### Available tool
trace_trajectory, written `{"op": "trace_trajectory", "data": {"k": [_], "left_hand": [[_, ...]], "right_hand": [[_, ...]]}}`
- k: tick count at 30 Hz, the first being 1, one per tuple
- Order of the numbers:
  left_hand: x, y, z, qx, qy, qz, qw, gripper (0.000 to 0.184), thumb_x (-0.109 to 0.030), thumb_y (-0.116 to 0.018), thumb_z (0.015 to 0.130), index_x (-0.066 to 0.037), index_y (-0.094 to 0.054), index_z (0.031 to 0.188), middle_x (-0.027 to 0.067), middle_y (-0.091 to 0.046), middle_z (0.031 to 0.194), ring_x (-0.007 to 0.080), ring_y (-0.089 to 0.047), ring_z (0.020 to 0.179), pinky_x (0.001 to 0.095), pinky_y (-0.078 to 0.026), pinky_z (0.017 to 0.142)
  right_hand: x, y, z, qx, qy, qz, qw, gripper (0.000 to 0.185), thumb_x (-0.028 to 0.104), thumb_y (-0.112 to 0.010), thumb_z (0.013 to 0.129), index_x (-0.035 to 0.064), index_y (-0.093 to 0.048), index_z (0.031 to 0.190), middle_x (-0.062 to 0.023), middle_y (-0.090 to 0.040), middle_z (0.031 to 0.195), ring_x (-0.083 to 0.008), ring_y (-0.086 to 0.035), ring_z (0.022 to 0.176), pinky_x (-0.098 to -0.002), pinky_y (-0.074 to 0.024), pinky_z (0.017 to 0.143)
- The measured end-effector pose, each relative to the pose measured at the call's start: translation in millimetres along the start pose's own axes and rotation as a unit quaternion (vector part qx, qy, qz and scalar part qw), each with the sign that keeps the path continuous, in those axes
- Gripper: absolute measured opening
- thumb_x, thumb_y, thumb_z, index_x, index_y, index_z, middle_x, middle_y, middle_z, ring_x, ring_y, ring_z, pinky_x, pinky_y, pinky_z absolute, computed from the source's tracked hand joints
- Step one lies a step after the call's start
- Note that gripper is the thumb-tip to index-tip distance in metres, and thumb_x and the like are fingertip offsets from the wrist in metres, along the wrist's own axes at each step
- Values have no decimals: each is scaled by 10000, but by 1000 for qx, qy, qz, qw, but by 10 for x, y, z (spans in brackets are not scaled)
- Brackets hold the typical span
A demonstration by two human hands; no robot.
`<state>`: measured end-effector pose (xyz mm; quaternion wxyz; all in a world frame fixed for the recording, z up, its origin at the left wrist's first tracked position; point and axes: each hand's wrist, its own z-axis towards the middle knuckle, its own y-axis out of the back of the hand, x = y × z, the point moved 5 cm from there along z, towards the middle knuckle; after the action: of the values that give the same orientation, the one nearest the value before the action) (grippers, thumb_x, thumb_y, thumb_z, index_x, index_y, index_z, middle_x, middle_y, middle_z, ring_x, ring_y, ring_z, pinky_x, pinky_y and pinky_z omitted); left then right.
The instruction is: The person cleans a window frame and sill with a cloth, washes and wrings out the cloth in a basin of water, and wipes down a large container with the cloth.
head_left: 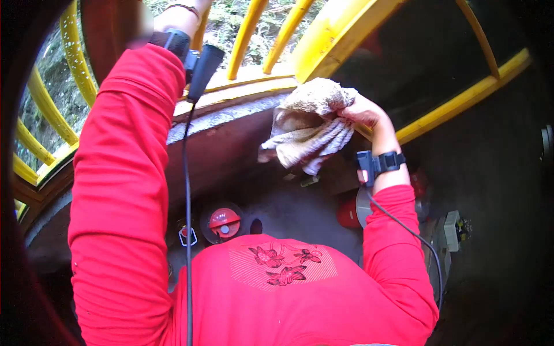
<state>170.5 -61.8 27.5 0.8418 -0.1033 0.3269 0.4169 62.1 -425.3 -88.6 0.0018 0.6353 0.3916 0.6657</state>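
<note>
A grey-white crumpled cloth (314,118) hangs from my right hand (367,113), whose fingers are closed on its right edge. The cloth is bunched at the top, with loose folds drooping below, beside the yellow railing. My left arm reaches up past the railing bars. Only the back part of my left hand (183,12) shows at the top edge, near a yellow bar (202,26); its fingers are out of frame, so whether it holds anything is hidden.
Yellow railing bars (247,37) and a thick yellow beam (340,34) stand ahead, with greenery beyond. Below are a red-lidded container (224,222), a red and white object (362,209) and a pale box (452,230). Cables (187,242) run from both wrist straps.
</note>
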Motion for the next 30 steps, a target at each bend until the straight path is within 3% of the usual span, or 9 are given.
{"op": "trace_trajectory", "data": {"k": [4,16,18,21,22,24,27,28,30], "left_hand": [[152,-27,-34,-16,-57,5,998,385,-181,-563,754,31,-521,1073,259,-589,957,393,-578,901,428,-464,749],[-507,204,-1736,-96,-158,-96,978,546,-146,-647,744,57,-408,1190,192,-509,1113,290,-495,1037,416,-370,909],[-1047,-307,-2702,418,171,-195,870,721,-197,-644,777,-10,-268,1362,194,-360,1351,281,-368,1237,348,-382,944],[-1279,-905,-3889,493,261,-447,699,719,-543,-462,850,-94,-255,1372,135,-332,1375,297,-380,1211,519,-416,876],[-1635,-818,-3920,450,494,-603,435,575,-504,-426,883,-107,-382,1297,111,-470,1257,284,-467,1131,484,-430,885],[-1917,-955,-3928,546,321,-703,323,523,-398,-504,873,-139,-388,1312,86,-489,1240,236,-480,1122,437,-427,923],[-1748,-1031,-3816,313,389,-754,427,311,-178,-607,831,-79,-537,1117,58,-603,980,172,-589,912,368,-485,829],[-1665,-1052,-3635,256,197,-563,761,322,-215,-594,842,-72,-534,1124,41,-587,1013,158,-582,901,338,-491,811],[-1703,-951,-3198,194,344,-725,564,420,-364,-521,877,-76,-484,1181,56,-546,1105,154,-546,991,320,-461,867]], "right_hand": [[43,245,-311,-51,-159,-582,796,295,-1,-594,660,88,-640,938,-156,-631,948,-315,-596,928,-390,-485,792],[141,815,-1315,-293,365,-390,793,248,4,-609,664,31,-588,910,-138,-615,893,-295,-609,860,-343,-486,754],[194,794,-1308,-311,421,-341,781,214,27,-590,688,33,-591,902,-134,-607,881,-293,-606,852,-349,-484,751],[391,606,-1213,-335,422,-285,793,209,36,-582,699,37,-589,908,-135,-601,882,-293,-606,837,-352,-488,745],[429,490,-1144,-330,429,-295,787,188,45,-556,717,34,-588,902,-138,-600,887,-298,-601,846,-356,-487,755],[326,242,-927,-281,407,-396,774,247,36,-484,755,44,-573,986,-145,-579,1016,-311,-550,995,-370,-459,842],[385,300,-776,-194,373,-413,808,496,127,-552,737,66,-450,1218,-174,-454,1246,-331,-423,1176,-413,-345,983],[439,448,-806,-174,353,-395,830,596,179,-583,733,76,-393,1289,-187,-402,1310,-338,-370,1232,-424,-298,1023],[342,807,-824,-96,283,-363,883,786,331,-692,689,110,-326,1349,-198,-300,1388,-341,-288,1291,-416,-245,1063]]}}
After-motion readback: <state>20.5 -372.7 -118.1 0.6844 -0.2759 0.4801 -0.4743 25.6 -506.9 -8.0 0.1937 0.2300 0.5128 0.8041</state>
